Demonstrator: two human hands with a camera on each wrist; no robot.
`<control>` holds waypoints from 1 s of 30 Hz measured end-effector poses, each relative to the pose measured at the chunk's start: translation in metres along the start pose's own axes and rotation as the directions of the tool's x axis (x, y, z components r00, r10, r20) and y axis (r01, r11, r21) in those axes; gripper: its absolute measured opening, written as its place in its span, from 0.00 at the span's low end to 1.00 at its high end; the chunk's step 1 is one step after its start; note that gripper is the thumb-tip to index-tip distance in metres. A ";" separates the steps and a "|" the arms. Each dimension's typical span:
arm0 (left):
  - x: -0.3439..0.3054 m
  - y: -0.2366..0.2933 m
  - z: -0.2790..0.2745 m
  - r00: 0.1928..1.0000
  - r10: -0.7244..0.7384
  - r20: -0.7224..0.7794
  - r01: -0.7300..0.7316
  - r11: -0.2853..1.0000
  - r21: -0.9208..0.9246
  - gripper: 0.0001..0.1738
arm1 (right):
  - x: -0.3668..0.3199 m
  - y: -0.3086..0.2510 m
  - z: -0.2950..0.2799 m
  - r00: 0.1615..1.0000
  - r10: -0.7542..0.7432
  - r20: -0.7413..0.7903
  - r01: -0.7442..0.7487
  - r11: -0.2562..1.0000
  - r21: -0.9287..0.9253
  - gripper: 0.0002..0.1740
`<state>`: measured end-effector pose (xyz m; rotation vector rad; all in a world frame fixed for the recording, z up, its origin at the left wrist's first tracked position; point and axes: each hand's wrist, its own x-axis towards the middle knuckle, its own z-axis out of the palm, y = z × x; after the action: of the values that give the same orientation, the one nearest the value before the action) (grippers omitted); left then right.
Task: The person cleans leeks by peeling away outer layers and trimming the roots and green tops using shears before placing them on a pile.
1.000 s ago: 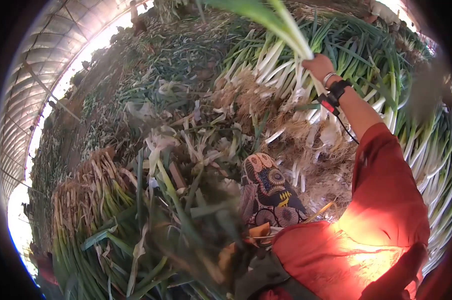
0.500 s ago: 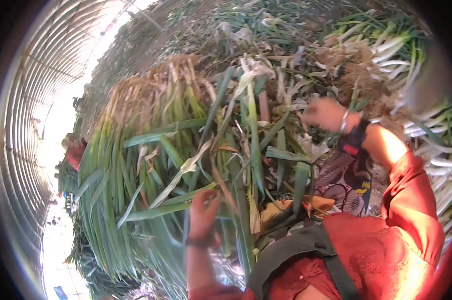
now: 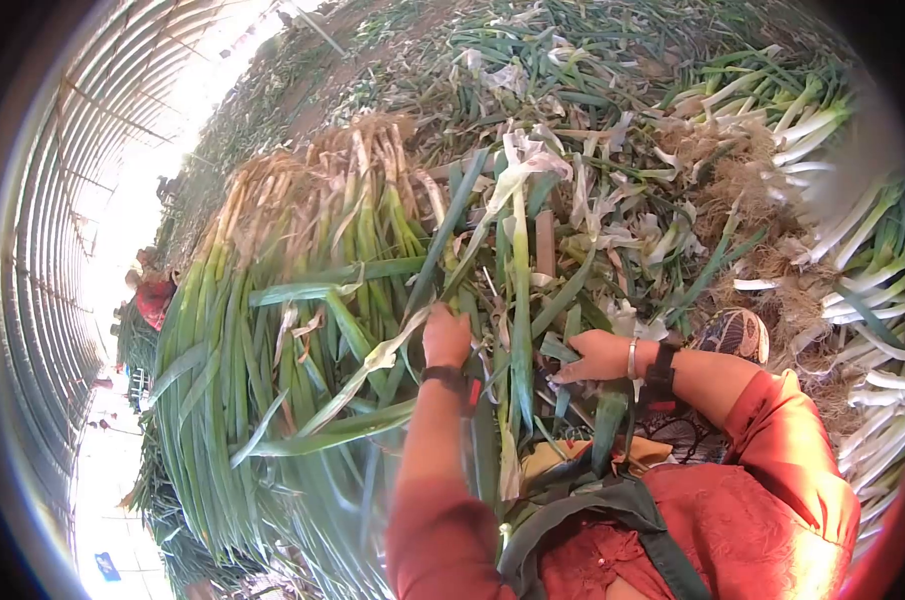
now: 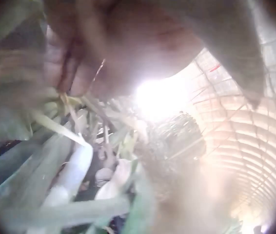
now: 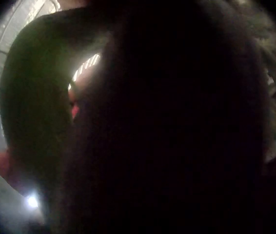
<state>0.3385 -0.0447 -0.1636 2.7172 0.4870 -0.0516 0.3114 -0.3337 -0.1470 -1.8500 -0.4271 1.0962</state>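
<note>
Amid the heap of long green leeks [image 3: 273,390], my left hand [image 3: 447,338] grips leek leaves with its fingers curled. In the left wrist view that hand [image 4: 123,48] fills the top, blurred, with thin dry strands at the fingertips. My right hand [image 3: 601,357] is to its right, fingers pointing left, close by a cut green leaf [image 3: 559,349]. Whether it pinches that leaf I cannot tell. One pale-stemmed leek [image 3: 520,290] with peeling skin lies between the hands. A broad dark green leaf [image 5: 35,97] covers much of the right wrist view.
Peeled white leeks [image 3: 888,400] with their bushy roots [image 3: 718,165] lie at the right. Torn leaves and skins [image 3: 613,200] litter the ground ahead. A patterned shoe [image 3: 738,335] is beside the right forearm. Another person in red [image 3: 155,300] is at the far left, near the ribbed tunnel wall [image 3: 48,250].
The right hand has let go of the leek it held over the peeled pile and come back left. The left hand has come into view and reached forward into the leaves. The view has swung left.
</note>
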 end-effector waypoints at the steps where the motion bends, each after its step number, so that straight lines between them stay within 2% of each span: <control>1: 0.005 -0.001 0.006 0.999 0.017 -0.031 -0.017 1.000 0.016 0.28 | 0.000 0.001 -0.004 0.999 -0.002 0.034 0.003 1.000 -0.013 0.32; 5: 0.011 0.001 0.022 0.994 -0.062 -0.088 0.064 0.998 0.025 0.32 | -0.005 -0.003 -0.008 0.996 -0.084 0.025 0.087 0.970 -0.225 0.32; 8: 0.014 -0.008 0.019 0.995 -0.082 0.049 0.087 0.990 -0.113 0.29 | -0.010 -0.006 -0.003 0.990 -0.124 0.073 0.140 0.950 -0.279 0.32; 10: 0.003 -0.006 -0.007 0.970 -0.045 0.238 0.118 0.947 -0.298 0.27 | -0.003 0.000 0.003 0.982 -0.117 0.151 0.157 0.945 -0.288 0.31; 11: -0.001 -0.014 -0.015 0.962 -0.023 0.273 0.140 0.898 -0.416 0.23 | -0.003 -0.002 0.001 0.977 -0.086 0.194 0.130 0.966 -0.223 0.32; 12: -0.008 -0.018 -0.029 0.942 0.007 0.334 0.173 0.846 -0.505 0.24 | -0.001 0.000 -0.001 0.983 -0.057 0.177 0.100 0.965 -0.243 0.32; 14: -0.034 -0.009 -0.077 0.944 0.015 0.329 0.182 0.808 -0.560 0.21 | 0.007 0.003 -0.008 0.989 -0.003 0.147 0.045 0.958 -0.284 0.32; 15: -0.042 -0.015 -0.097 0.957 0.042 0.287 0.128 0.828 -0.545 0.21 | -0.005 -0.010 -0.019 0.982 0.007 0.187 0.024 0.987 -0.160 0.32; 16: -0.053 -0.021 -0.116 0.967 0.064 0.248 0.079 0.847 -0.525 0.21 | 0.000 -0.001 -0.026 0.989 -0.047 0.142 0.076 0.976 -0.204 0.31; 17: -0.074 -0.013 -0.140 0.975 0.067 0.214 0.081 0.785 -0.615 0.21 | -0.002 0.001 -0.036 0.983 -0.130 0.129 0.147 0.981 -0.125 0.30; 18: -0.095 -0.002 -0.166 0.982 0.066 0.178 0.078 0.711 -0.699 0.22 | -0.009 -0.007 -0.048 0.989 -0.137 0.059 0.143 0.982 -0.125 0.28; 20: -0.124 0.002 -0.205 0.995 0.054 0.086 0.022 0.715 -0.698 0.23 | -0.006 -0.005 -0.069 0.971 -0.118 -0.207 0.075 0.976 -0.205 0.27; 21: -0.136 0.004 -0.215 0.998 0.046 0.041 -0.002 0.694 -0.720 0.23 | -0.013 -0.014 -0.074 0.948 -0.004 -0.318 0.016 0.999 0.034 0.26; 22: -0.147 0.005 -0.224 0.999 0.038 -0.005 -0.029 0.670 -0.742 0.24 | -0.004 -0.001 -0.079 0.840 -0.090 -0.535 0.065 0.996 -0.066 0.25; 23: -0.157 0.004 -0.228 0.998 0.029 -0.051 -0.058 0.645 -0.762 0.24 | 0.011 0.023 -0.084 0.678 -0.189 -0.710 0.089 0.980 -0.175 0.24; 24: -0.165 0.002 -0.229 1.000 0.021 -0.020 -0.029 0.720 -0.693 0.24 | 0.018 0.035 -0.087 0.473 -0.293 -0.831 0.086 0.954 -0.288 0.23; 26: -0.180 -0.004 -0.226 0.999 0.004 0.037 0.017 0.844 -0.537 0.25 | -0.012 -0.003 -0.067 0.372 -0.422 -0.827 0.107 0.904 -0.413 0.21; 27: -0.178 -0.033 -0.196 0.994 0.103 -0.044 -0.109 0.810 -0.576 0.27 | -0.026 -0.021 -0.053 0.310 -0.481 -0.820 0.101 0.874 -0.475 0.20; 28: -0.183 -0.028 -0.190 0.988 -0.016 0.156 0.083 0.896 -0.435 0.27 | -0.017 -0.015 -0.037 0.386 -0.440 -0.811 0.200 0.898 -0.392 0.18; 29: -0.185 -0.020 -0.181 0.935 -0.142 0.326 0.230 0.941 -0.248 0.28 | -0.032 -0.029 -0.019 0.590 -0.509 -0.627 0.127 0.826 -0.550 0.16; 30: -0.185 -0.043 -0.147 0.932 -0.076 0.354 0.192 0.933 -0.305 0.28 | -0.032 -0.027 -0.002 0.639 -0.599 -0.482 0.273 0.763 -0.586 0.16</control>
<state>0.1457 -0.0133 -0.0241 2.2737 0.5255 -0.4253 0.2993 -0.3418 -0.1075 -2.2189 -0.7290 -0.0627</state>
